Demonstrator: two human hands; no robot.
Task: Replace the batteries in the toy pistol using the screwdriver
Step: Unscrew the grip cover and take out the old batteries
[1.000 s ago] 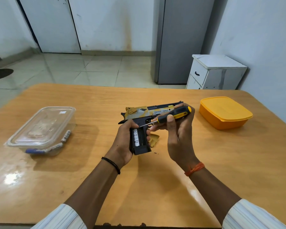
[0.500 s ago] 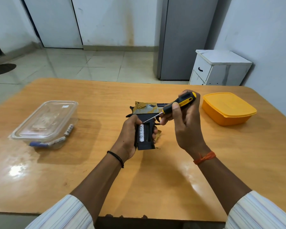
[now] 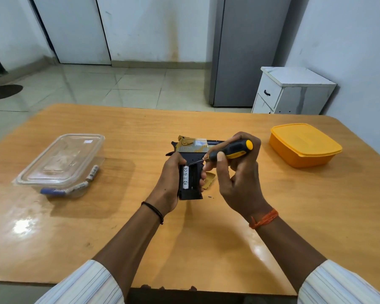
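Above the middle of the table (image 3: 206,238), the left hand (image 3: 170,178) grips the toy pistol (image 3: 192,172), its grip open and one battery (image 3: 185,177) showing. The right hand (image 3: 235,172) clasps the screwdriver (image 3: 228,150), tip at the battery's top; prying hard could make it slip or flick the battery away.

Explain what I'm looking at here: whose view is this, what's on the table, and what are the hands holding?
This is one camera worn on a person's head, looking down at their own hands. The left hand grips a toy pistol with its handle open, showing a battery. The right hand holds a screwdriver, its tip at the battery's top end. On the table sit a clear box on the left, an orange box on the right, and a small tan cover beside the pistol.
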